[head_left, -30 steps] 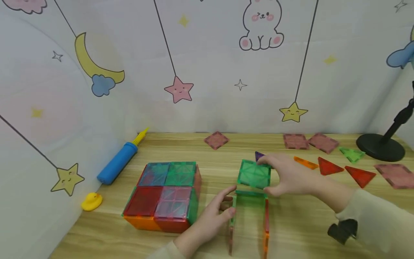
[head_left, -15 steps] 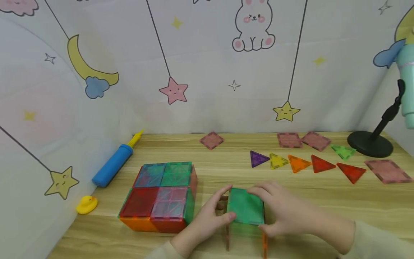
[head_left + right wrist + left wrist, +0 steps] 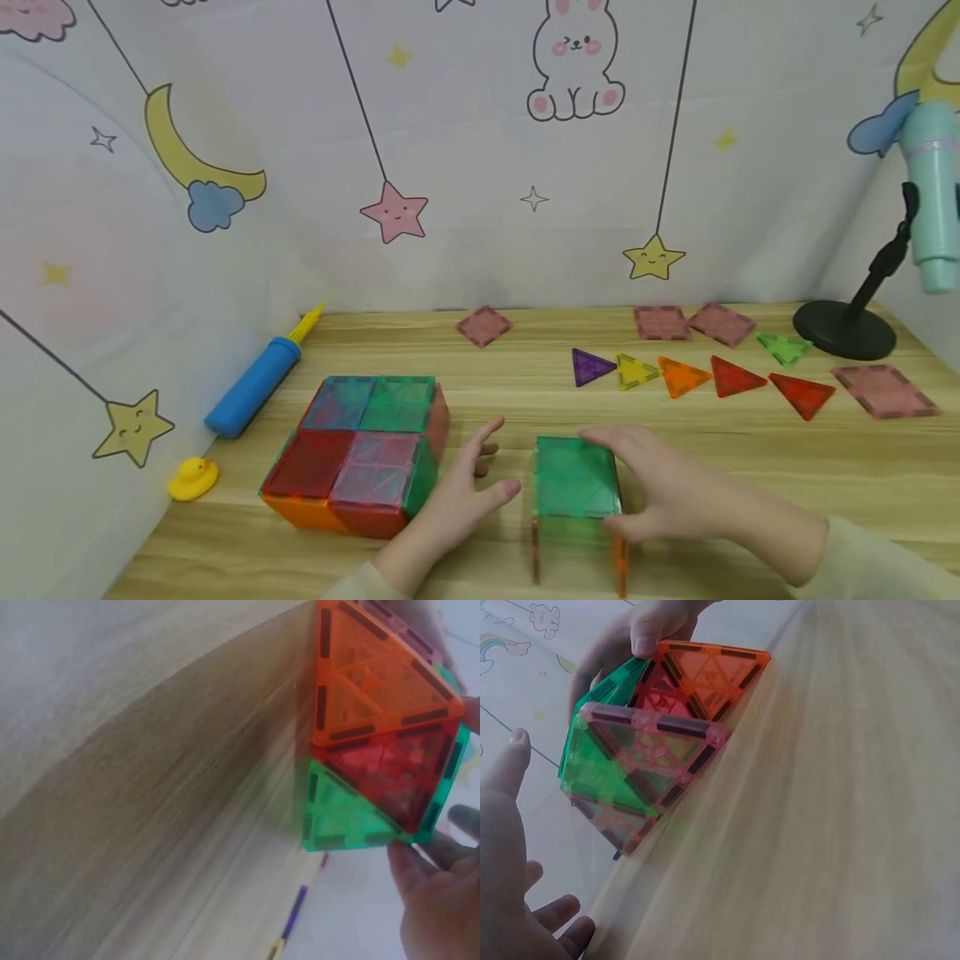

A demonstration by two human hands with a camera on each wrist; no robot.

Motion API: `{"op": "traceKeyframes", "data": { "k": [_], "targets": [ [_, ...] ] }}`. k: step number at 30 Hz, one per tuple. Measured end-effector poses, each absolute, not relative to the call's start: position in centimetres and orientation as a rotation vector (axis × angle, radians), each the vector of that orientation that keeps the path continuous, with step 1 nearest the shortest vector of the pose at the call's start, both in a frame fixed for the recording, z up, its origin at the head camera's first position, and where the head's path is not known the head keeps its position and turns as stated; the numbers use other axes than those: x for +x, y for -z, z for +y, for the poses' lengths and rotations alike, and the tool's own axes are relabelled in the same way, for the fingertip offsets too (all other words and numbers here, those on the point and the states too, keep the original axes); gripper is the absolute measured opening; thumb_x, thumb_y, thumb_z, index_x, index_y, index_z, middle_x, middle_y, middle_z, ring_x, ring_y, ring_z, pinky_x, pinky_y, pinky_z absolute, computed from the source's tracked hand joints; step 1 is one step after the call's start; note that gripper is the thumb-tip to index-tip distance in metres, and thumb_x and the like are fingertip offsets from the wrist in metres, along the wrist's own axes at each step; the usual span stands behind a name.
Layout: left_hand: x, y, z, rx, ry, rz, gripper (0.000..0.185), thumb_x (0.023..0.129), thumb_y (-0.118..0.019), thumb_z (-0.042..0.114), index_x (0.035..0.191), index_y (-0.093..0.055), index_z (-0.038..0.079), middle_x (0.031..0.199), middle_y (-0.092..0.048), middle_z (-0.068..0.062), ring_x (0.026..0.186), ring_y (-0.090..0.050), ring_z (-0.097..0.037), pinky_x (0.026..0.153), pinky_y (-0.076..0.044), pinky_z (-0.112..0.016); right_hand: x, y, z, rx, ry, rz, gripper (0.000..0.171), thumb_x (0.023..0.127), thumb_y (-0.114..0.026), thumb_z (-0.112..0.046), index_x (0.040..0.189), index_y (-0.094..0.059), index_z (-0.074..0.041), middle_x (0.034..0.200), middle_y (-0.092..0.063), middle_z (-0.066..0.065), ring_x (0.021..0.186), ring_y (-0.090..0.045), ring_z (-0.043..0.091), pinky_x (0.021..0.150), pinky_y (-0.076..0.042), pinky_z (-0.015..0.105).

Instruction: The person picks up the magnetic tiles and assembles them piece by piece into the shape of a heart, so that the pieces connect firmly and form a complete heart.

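A translucent green square magnetic tile (image 3: pixel 573 477) lies flat as the top of a small open-fronted structure. My right hand (image 3: pixel 663 483) holds this tile, fingertips at its far edge and thumb at the near right corner. In the right wrist view, the orange side triangle (image 3: pixel 375 675), red triangle (image 3: pixel 394 772) and green triangle (image 3: pixel 341 814) form one wall. A pink triangle (image 3: pixel 649 731) shows on the opposite wall in the left wrist view. My left hand (image 3: pixel 459 500) hovers left of the structure, apart from it, thumb and fingers spread, holding nothing.
A larger tile box (image 3: pixel 311 467) with a four-colour top stands left of my left hand. Several triangle tiles (image 3: pixel 684 377) and pink squares (image 3: pixel 660 322) lie behind. A blue pump (image 3: pixel 255 387) and yellow duck (image 3: pixel 193 479) sit left; a microphone stand (image 3: pixel 843 329) stands back right.
My right hand has brought the green square tile forward and down onto the structure's top. My left hand, earlier at the structure's left wall, has drawn away to the left.
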State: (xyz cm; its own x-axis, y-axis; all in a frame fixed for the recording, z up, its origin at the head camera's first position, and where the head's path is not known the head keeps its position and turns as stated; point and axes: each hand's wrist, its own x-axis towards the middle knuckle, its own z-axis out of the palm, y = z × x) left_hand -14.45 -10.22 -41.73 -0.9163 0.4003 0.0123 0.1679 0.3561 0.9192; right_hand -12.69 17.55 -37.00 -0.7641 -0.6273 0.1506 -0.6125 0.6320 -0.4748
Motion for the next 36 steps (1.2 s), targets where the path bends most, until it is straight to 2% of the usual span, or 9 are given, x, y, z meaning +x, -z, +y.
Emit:
{"op": "traceKeyframes", "data": {
  "k": [5,8,13,22,28,33,36],
  "targets": [
    [-15.1,42.0,-11.0,0.433,-1.614,2.474,0.072,0.087,-0.067,0.031,0.147,-0.028,0.020,0.134,-0.039,-0.021,0.109,-0.045,-0.037,0.082,-0.044,-0.048,-12.7,36.9,18.1,-1.080,0.826,2.789,0.081,0.075,-0.077,-0.031,0.140,-0.036,-0.008,0.133,-0.045,0.006,0.119,-0.045,0.024,0.091,-0.044,0.048],
    [-15.5,42.2,-10.4,0.430,-1.642,2.504,0.072,0.087,-0.067,0.030,0.147,-0.028,0.017,0.139,-0.036,-0.018,0.114,-0.043,-0.037,0.087,-0.042,-0.050,-12.6,36.7,19.0,-1.064,0.837,2.774,0.081,0.075,-0.078,-0.029,0.140,-0.036,-0.005,0.133,-0.045,0.007,0.117,-0.045,0.024,0.090,-0.045,0.048],
    [-16.9,42.2,-7.5,0.404,-1.613,2.652,0.075,0.086,-0.067,0.036,0.147,-0.029,0.013,0.145,-0.033,-0.014,0.126,-0.037,-0.035,0.094,-0.037,-0.056,-12.5,36.6,21.2,-1.020,0.841,2.799,0.082,0.072,-0.080,-0.023,0.139,-0.037,-0.004,0.134,-0.045,0.007,0.116,-0.047,0.023,0.090,-0.046,0.044],
    [-22.9,42.4,-4.9,0.157,-1.662,2.857,0.077,0.084,-0.069,0.038,0.146,-0.032,0.012,0.143,-0.037,-0.013,0.128,-0.034,-0.036,0.100,-0.032,-0.054,-12.4,36.7,23.3,-1.056,0.750,2.882,0.081,0.075,-0.079,-0.033,0.140,-0.036,-0.011,0.134,-0.046,0.003,0.116,-0.047,0.021,0.088,-0.047,0.046],
    [-26.9,42.6,-5.0,0.143,-1.589,2.922,0.074,0.084,-0.069,0.034,0.144,-0.034,0.007,0.143,-0.038,-0.014,0.131,-0.033,-0.033,0.105,-0.028,-0.047,-12.5,36.8,23.6,-1.060,0.728,2.895,0.082,0.074,-0.079,-0.031,0.141,-0.036,-0.011,0.135,-0.045,0.003,0.118,-0.045,0.021,0.089,-0.045,0.047],
    [-29.0,42.3,-5.9,0.089,-1.347,2.880,0.085,0.084,-0.068,0.039,0.150,-0.023,0.012,0.147,-0.033,-0.013,0.133,-0.027,-0.034,0.105,-0.028,-0.048,-12.6,36.9,23.7,-1.037,0.744,2.876,0.082,0.076,-0.078,-0.034,0.142,-0.035,-0.012,0.136,-0.044,0.002,0.120,-0.044,0.021,0.090,-0.044,0.048],
    [-29.3,41.9,-5.7,0.110,-1.155,2.858,0.093,0.082,-0.069,0.044,0.152,-0.014,0.016,0.147,-0.033,-0.014,0.129,-0.028,-0.037,0.103,-0.030,-0.049,-12.5,37.0,24.0,-1.014,0.754,2.868,0.082,0.076,-0.077,-0.037,0.143,-0.033,-0.014,0.137,-0.044,0.002,0.120,-0.044,0.021,0.090,-0.044,0.049]
  ]
}}
